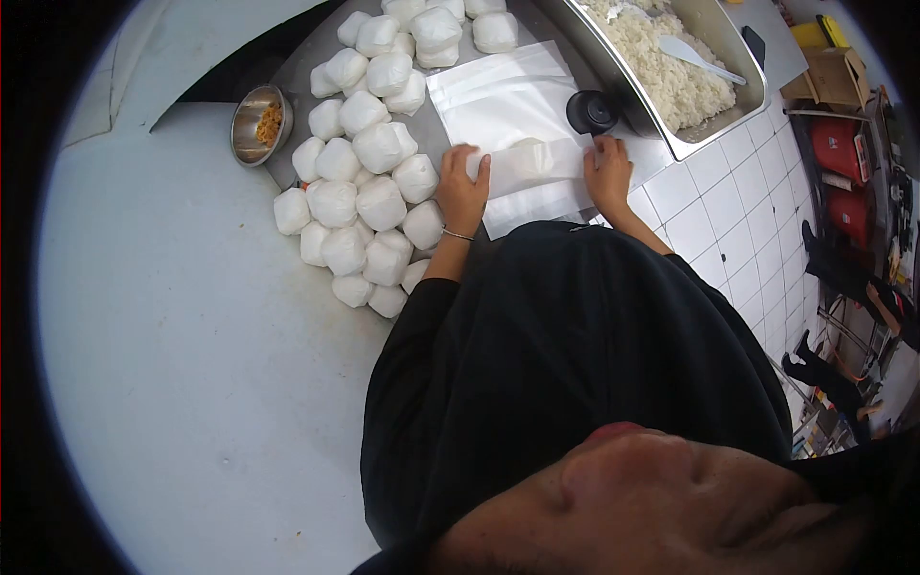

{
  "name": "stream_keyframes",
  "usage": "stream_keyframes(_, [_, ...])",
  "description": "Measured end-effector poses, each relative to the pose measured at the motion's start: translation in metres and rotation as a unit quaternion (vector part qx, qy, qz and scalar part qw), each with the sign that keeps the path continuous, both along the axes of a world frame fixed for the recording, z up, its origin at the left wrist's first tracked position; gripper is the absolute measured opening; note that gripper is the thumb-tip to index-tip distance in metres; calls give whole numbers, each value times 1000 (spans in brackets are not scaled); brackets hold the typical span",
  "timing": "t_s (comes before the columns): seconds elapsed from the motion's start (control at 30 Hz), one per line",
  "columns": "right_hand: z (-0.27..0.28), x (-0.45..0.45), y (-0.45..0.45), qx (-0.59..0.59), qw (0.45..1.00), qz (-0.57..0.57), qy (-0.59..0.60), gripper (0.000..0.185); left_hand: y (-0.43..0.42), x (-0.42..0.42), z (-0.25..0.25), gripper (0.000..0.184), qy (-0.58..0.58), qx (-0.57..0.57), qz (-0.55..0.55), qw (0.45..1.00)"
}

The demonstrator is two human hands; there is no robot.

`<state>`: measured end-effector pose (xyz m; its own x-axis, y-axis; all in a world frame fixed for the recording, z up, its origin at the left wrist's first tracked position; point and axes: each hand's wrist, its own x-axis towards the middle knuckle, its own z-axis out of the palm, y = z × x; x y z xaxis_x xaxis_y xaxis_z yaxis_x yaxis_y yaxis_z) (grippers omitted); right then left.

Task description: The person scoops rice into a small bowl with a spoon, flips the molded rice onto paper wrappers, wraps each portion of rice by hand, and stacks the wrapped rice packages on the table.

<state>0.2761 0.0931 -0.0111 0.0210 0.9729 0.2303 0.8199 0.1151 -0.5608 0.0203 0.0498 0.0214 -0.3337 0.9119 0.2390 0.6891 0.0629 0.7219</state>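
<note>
My left hand [464, 192] is at the left edge of a folded sheet of white paper [513, 168], its thumb and fingers apart around the edge. At the sheet's right end my right hand [609, 174] has its fingers bent over the edge; what its fingertips grip is too small to tell. A pale rounded lump [529, 147] shows faintly at the middle of the folded sheet. Beneath lies a stack of white sheets [508, 91]. A black round object [590, 112] stands just above my right hand. Many white wrapped bundles [335, 203] are heaped to the left.
A metal tray [757, 96] of white rice [671, 72] with a pale spatula [685, 53] stands at the upper right. A metal bowl [247, 144] with orange filling is at the upper left. Two people in dark clothes [843, 273] are at the far right.
</note>
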Motion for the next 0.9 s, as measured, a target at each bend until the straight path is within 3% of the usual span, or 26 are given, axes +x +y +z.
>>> stream_keyframes(0.07, [33, -6, 4, 98, 993, 16, -66, 17, 1, 3, 3, 19, 39, 78, 19, 996])
stream_keyframes(0.13, [29, -2, 11, 48, 985, 166, 11, 21, -2, 9, 5, 22, 80, 163, 15, 983])
stream_keyframes(0.2, [32, -4, 21, -7, 954, 298, 18, 26, -16, 23, 0, 25, 61, 128, -136, 980])
stream_keyframes(0.23, [28, -10, 29, 18, 959, 283, 2, 27, -20, 30, -4, 27, 52, 110, -211, 970])
stream_keyframes(0.33, [22, -29, 58, 52, 961, 269, -43, 31, -21, 44, -14, 36, 135, 98, -281, 945])
stream_keyframes(0.43, [23, -57, 91, 49, 939, 339, -39, 34, -19, 43, -15, 43, 189, 72, -245, 948])
stream_keyframes(0.53, [27, -81, 123, -28, 941, 334, -56, 34, -18, 43, -18, 54, 208, 35, -235, 949])
stream_keyframes(0.73, [42, -100, 163, -123, 851, 442, -256, 36, -23, 48, -20, 66, 229, -6, -223, 948])
stream_keyframes(0.83, [54, -103, 171, -271, 832, 452, -172, 30, -22, 46, -26, 70, 246, 2, -220, 944])
stream_keyframes(0.9, [40, -93, 170, -192, 842, 480, -155, 34, -23, 47, -27, 69, 240, 2, -215, 947])
